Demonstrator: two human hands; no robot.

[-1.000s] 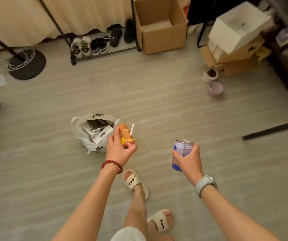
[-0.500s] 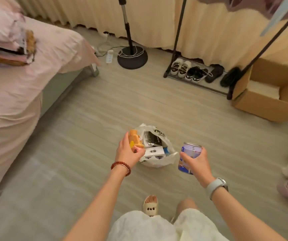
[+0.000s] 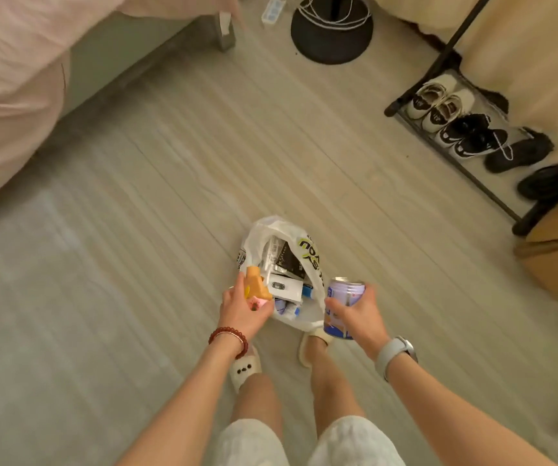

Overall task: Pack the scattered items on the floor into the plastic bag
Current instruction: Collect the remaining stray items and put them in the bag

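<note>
My left hand (image 3: 242,309) grips an orange toy (image 3: 256,286) at the left edge of the bag (image 3: 308,253) mouth. My right hand (image 3: 358,312) grips 1 can (image 3: 341,306) upright, just right of the bag. The bag lies open on the floor (image 3: 136,230) directly ahead of my 2 slippers (image 3: 245,368), with boxes (image 3: 286,286) and packets inside.

Bedroom: bed (image 3: 18,79), shoe rack (image 3: 466,136).
</note>
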